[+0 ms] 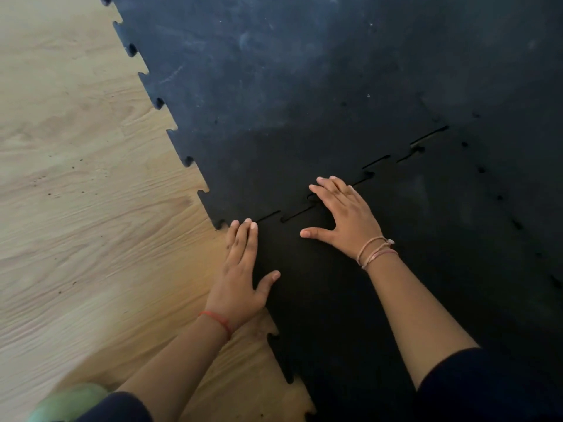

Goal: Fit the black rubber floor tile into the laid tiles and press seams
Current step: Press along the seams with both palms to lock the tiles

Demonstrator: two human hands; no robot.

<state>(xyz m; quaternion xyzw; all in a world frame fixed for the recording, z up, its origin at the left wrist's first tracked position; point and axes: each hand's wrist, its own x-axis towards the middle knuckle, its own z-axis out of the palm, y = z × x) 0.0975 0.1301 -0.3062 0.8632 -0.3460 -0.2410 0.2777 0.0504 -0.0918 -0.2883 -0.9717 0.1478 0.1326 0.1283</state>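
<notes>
The black rubber floor tile lies flat at the lower right, its toothed far edge meeting the laid tiles along a diagonal seam. Narrow gaps still show between several teeth of that seam. My left hand rests flat, fingers together, on the tile's left corner, fingertips at the seam's near end. My right hand lies palm down with the thumb spread, its fingers across the seam. Neither hand holds anything.
Light wood-grain floor fills the left side, with dark specks on it. The tiles' puzzle-toothed left edge runs diagonally from the top to the bottom. A pale green object sits at the bottom left beside my dark sleeve.
</notes>
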